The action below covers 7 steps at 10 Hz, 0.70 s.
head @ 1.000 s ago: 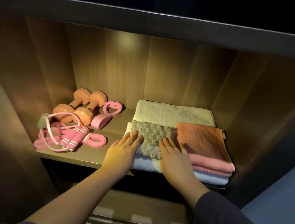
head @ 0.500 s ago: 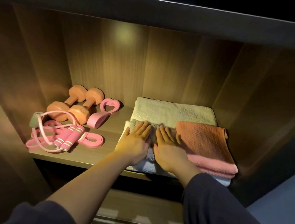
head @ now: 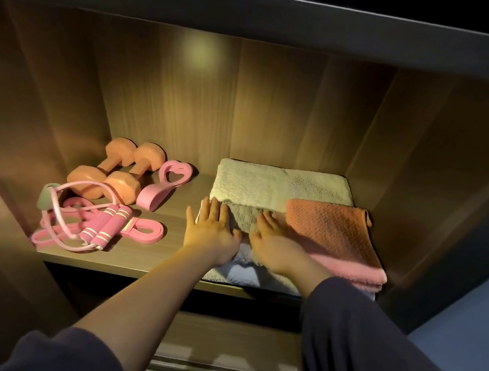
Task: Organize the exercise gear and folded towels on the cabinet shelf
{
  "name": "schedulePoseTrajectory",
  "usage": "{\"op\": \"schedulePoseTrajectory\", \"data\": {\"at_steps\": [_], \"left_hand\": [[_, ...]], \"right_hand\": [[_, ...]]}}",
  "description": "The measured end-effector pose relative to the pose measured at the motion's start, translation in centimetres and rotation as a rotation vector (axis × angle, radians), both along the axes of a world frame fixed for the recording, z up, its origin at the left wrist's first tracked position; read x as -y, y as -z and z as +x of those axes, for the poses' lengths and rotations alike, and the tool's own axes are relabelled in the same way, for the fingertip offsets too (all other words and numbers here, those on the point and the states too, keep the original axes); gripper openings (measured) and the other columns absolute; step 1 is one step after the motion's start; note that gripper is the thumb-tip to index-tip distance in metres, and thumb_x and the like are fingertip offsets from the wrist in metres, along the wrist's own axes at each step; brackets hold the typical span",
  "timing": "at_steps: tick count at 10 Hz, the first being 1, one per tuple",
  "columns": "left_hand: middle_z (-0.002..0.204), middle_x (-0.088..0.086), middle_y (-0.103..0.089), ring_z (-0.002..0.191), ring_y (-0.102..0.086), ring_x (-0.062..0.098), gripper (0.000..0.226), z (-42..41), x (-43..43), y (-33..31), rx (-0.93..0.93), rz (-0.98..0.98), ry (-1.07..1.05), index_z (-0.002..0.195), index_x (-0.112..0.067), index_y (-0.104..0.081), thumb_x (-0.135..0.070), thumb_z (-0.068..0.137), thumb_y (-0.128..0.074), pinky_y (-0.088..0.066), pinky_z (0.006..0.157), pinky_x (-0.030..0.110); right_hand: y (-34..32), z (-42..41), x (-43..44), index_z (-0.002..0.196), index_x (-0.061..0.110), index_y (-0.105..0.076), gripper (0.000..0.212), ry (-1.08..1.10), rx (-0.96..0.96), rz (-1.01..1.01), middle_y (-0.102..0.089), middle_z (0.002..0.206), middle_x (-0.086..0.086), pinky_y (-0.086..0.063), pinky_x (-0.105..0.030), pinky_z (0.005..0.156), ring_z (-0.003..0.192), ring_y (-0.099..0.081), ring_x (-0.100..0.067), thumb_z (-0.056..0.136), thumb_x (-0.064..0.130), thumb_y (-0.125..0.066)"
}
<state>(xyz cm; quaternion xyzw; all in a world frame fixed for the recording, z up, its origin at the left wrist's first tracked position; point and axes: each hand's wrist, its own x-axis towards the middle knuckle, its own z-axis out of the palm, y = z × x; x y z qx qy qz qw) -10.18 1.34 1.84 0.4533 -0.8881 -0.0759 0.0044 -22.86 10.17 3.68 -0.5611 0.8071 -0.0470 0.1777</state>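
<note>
Grey towel (head: 243, 220): folded, at the front left of the towel pile on the right half of the shelf (head: 141, 262). It lies on a pale towel (head: 244, 273), with a cream towel (head: 283, 187) behind and an orange towel (head: 332, 236) just beside it on the right.

Left hand (head: 211, 232): flat, palm down, fingers straight and spread, pressing the grey towel's left part and gripping nothing.

Right hand (head: 276, 244): flat, palm down, fingers straight, pressing the right part; no grip.

Change from half a second ago: the hands were nearly touching and are now parted, with grey cloth showing between them.

Left half of shelf: two orange dumbbells (head: 116, 169), pink heart-shaped ring (head: 166, 186), skipping-rope handles (head: 106, 224), pink band (head: 142, 231); all unmoved.
</note>
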Motion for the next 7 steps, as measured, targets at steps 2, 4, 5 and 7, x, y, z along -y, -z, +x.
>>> {"op": "schedulePoseTrajectory", "data": {"at_steps": [2, 4, 5, 7], "left_hand": [[0.164, 0.007, 0.008, 0.150, 0.013, 0.028, 0.069, -2.1, -2.6, -0.5, -0.117, -0.085, 0.187, 0.156, -0.034, 0.002, -0.058, 0.093, -0.014, 0.010, 0.117, 0.058], [0.164, 0.009, 0.009, 0.149, 0.009, 0.036, 0.065, -3.0, -2.9, 1.8, 0.002, -0.095, 0.160, 0.154, -0.040, 0.002, -0.061, 0.095, -0.015, 0.007, 0.113, 0.066], [0.163, 0.010, 0.012, 0.149, 0.011, 0.036, 0.065, -3.2, -2.7, 1.3, 0.059, -0.088, 0.160, 0.153, -0.040, 0.007, -0.062, 0.095, -0.012, 0.007, 0.113, 0.066], [0.163, 0.012, 0.009, 0.150, 0.011, 0.031, 0.062, -1.5, -3.4, -1.3, -0.048, -0.100, 0.178, 0.155, -0.037, 0.001, -0.056, 0.099, -0.017, 0.008, 0.116, 0.062]], "right_hand": [[-0.5, -4.7, -2.2, 0.154, 0.028, -0.022, 0.053, 0.224, -0.133, -0.108, -0.010, 0.164, 0.005, -0.003, -0.047, 0.121, 0.151, -0.003, -0.021, 0.103, 0.042, -0.017], [3.4, -6.1, -3.2, 0.151, 0.041, 0.018, 0.060, 0.335, -0.187, 0.014, 0.028, 0.158, 0.015, 0.018, -0.055, 0.114, 0.147, 0.025, -0.021, 0.098, 0.054, -0.007], [3.0, -6.2, -2.6, 0.151, 0.038, 0.018, 0.061, 0.315, -0.162, 0.032, 0.029, 0.158, 0.011, 0.017, -0.057, 0.114, 0.146, 0.027, -0.023, 0.098, 0.053, -0.007], [-0.6, -4.0, -3.9, 0.142, 0.018, -0.043, 0.057, 0.288, -0.105, 0.030, -0.040, 0.152, -0.012, -0.031, -0.049, 0.106, 0.136, -0.039, -0.034, 0.102, 0.049, -0.016]]}}
